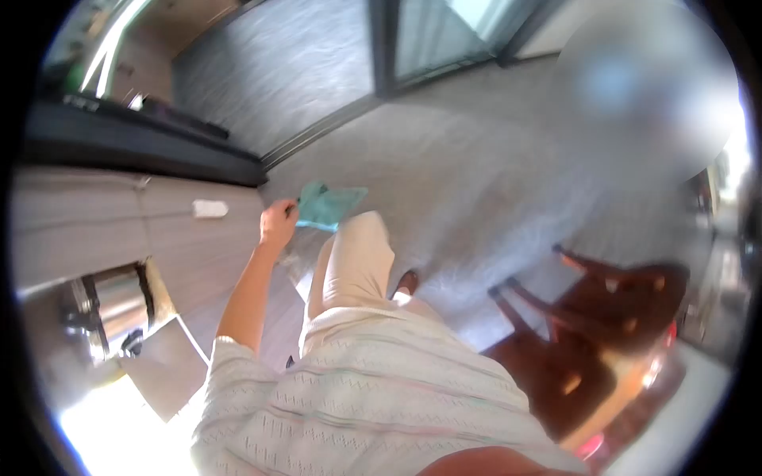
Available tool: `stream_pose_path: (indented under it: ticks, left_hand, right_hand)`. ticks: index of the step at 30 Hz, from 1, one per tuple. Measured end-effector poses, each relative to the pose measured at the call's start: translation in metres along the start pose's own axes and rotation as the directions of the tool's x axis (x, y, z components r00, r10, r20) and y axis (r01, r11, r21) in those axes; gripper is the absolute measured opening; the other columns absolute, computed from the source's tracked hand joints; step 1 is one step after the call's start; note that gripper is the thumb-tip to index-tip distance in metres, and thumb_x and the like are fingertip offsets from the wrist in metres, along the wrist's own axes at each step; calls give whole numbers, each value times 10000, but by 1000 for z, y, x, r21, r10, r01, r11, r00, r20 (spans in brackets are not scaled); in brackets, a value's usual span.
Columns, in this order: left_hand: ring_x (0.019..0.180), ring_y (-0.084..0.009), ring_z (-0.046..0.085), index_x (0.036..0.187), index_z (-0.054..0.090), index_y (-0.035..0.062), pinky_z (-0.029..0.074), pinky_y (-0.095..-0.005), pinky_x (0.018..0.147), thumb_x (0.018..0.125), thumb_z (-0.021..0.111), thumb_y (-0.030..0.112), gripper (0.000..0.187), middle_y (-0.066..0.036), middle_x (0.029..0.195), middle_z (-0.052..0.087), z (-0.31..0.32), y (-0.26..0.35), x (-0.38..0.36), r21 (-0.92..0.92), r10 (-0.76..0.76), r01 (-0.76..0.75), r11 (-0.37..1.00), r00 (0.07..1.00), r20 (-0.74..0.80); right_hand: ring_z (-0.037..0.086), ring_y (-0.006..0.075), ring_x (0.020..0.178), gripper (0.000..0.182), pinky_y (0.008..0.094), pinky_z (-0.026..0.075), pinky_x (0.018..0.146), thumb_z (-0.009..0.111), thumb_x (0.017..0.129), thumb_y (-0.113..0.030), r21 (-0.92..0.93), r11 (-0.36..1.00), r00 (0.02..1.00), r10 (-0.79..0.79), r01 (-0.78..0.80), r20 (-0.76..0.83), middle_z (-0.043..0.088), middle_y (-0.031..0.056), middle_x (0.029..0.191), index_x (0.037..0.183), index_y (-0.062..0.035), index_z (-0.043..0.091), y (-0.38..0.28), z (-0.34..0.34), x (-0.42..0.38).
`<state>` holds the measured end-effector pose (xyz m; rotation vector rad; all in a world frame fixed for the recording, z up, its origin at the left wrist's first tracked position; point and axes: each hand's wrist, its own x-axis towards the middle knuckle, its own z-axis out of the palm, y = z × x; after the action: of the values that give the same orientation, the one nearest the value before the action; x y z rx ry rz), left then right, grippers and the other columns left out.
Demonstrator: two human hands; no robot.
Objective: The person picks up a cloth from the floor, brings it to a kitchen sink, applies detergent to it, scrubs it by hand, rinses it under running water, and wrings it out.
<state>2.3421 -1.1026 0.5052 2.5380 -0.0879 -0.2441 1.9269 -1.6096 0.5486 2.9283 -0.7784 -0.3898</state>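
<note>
My left hand (279,223) is stretched out in front of my left leg, its fingers closed on a thin teal cloth or bag (327,206). The teal item hangs out to the right of the fingers, above my knee. Whether it is cloth or plastic I cannot tell. My right hand is out of the picture; only part of bare skin shows at the bottom edge.
Brown wooden chairs (615,309) stand on the grey floor (444,166) at the right. A silver appliance (119,305) is at the left. On the wall is a white outlet or switch (209,209). A dark-framed doorway (384,47) lies ahead.
</note>
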Motion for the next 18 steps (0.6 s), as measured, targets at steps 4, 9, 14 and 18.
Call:
stream_pose_path:
  ticks: [4, 9, 14, 18]
  left_hand:
    - [743, -229, 580, 889, 611, 57, 444, -305, 685, 710, 592, 147, 201, -103, 809, 611, -36, -9, 86, -260, -109, 72, 963, 985, -134]
    - [714, -113, 523, 862, 599, -17, 410, -241, 656, 737, 594, 132, 195, -29, 793, 607, -91, -44, 212, -764, -237, 124, 634, 971, -39]
    - [820, -138, 533, 915, 570, 32, 391, -284, 782, 803, 539, 114, 142, -21, 850, 585, -185, -53, 323, -994, -118, 19, -107, 993, 31]
    - [910, -176, 538, 997, 542, 68, 398, -347, 820, 854, 462, 206, 214, -28, 953, 586, -228, -65, 400, -928, -150, -74, -366, 989, -19]
  right_hand:
    - [559, 162, 695, 188, 327, 411, 651, 513, 793, -220, 26, 993, 993, 111, -112, 33, 609, 68, 753, 800, -53, 598, -48, 3, 88]
    - [566, 150, 663, 198, 301, 429, 613, 521, 799, -222, 280, 939, 927, 90, -201, 364, 615, 69, 745, 810, -43, 604, -192, -6, 195]
    - [573, 138, 632, 208, 274, 447, 574, 528, 804, -223, 543, 791, 813, -101, -284, 573, 620, 71, 737, 820, -33, 610, -364, -78, 326]
    - [569, 121, 631, 197, 261, 451, 564, 524, 814, -192, 713, 692, 815, -344, -115, 466, 618, 70, 733, 847, -11, 597, -434, -72, 465]
